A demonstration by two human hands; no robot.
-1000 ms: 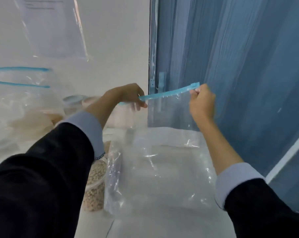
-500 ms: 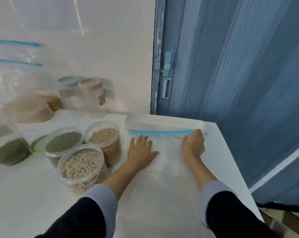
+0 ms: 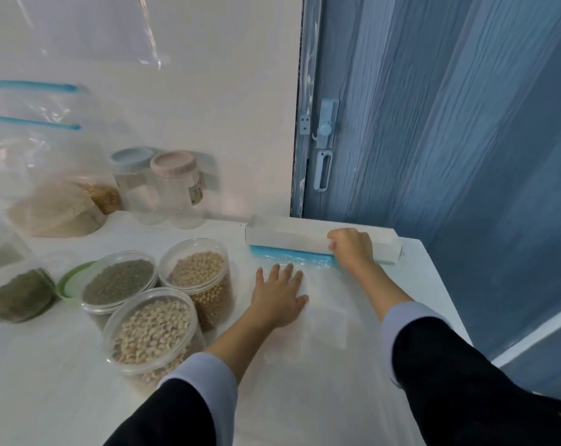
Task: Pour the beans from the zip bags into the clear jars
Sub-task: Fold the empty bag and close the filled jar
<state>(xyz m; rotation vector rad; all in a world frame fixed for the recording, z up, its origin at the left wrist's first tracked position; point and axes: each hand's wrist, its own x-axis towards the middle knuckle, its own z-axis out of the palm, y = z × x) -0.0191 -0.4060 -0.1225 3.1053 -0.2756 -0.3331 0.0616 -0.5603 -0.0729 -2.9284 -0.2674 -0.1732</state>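
On table: zip bag flat under left hand.

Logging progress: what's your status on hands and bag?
Left hand flat on empty bag. Right hand at blue zip, grip unclear. Three jars filled.

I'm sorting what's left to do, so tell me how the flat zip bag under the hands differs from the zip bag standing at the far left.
The flat zip bag lies on the table looking empty; the standing zip bag is upright with tan grain in its bottom. The left hand presses the flat one and the right hand is at its strip's end; nothing touches the standing one. Both are clear plastic with blue zip strips.
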